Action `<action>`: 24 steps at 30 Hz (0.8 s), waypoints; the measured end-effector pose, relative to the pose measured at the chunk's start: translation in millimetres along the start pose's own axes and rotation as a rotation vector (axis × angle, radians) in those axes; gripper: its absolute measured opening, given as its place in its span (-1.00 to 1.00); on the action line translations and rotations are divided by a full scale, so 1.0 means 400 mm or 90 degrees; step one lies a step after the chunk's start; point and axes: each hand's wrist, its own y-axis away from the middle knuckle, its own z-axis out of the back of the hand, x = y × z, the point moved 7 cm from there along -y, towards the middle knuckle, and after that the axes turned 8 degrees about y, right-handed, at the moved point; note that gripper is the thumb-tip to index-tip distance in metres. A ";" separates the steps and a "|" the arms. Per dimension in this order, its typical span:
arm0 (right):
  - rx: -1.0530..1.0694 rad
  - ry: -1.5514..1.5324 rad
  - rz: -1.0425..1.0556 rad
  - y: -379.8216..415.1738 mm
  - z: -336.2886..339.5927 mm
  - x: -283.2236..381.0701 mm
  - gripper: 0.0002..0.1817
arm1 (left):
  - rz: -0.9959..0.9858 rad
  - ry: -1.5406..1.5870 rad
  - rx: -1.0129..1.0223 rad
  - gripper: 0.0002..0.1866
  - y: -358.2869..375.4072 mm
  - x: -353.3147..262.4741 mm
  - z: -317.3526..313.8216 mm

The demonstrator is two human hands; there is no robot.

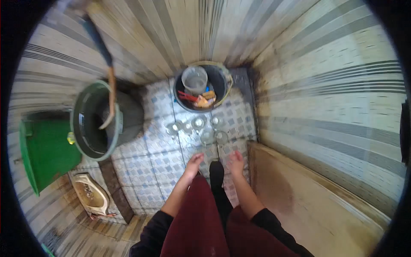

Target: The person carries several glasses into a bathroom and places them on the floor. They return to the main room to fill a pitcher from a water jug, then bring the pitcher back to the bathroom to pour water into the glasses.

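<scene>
My left hand (195, 162) is held out low over the tiled floor with nothing in it, its fingers loosely bent and apart. Beside it, my right hand (236, 161) is also empty, fingers slightly curved and a little blurred. Just beyond both hands, several clear glasses (207, 136) stand in a loose group on the tiles, touching neither hand. Behind the glasses is a black bucket (178, 81) holding a translucent plastic tub (195, 79), a red item (187, 97) and orange-yellow pieces (205, 101) whose kind I cannot make out.
At the left stands a large grey-green bin (128, 113) with a long-handled tool (112, 85) leaning in it. Near it are a green panel (49, 147) and a squat toilet (91, 194) on a raised step. A low ledge (291, 184) runs along the right, beneath striped walls.
</scene>
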 end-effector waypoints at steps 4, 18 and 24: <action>0.131 -0.019 0.099 0.309 -0.042 0.352 -0.63 | -0.215 0.141 -0.101 -0.70 0.398 -0.370 0.067; 0.793 0.085 0.290 1.379 -0.435 0.797 -0.71 | -0.763 0.512 -0.102 -0.54 1.583 -0.628 0.329; 1.031 0.358 0.211 1.677 -0.611 0.504 -0.73 | -0.792 0.614 -0.310 -0.55 1.813 -0.343 0.468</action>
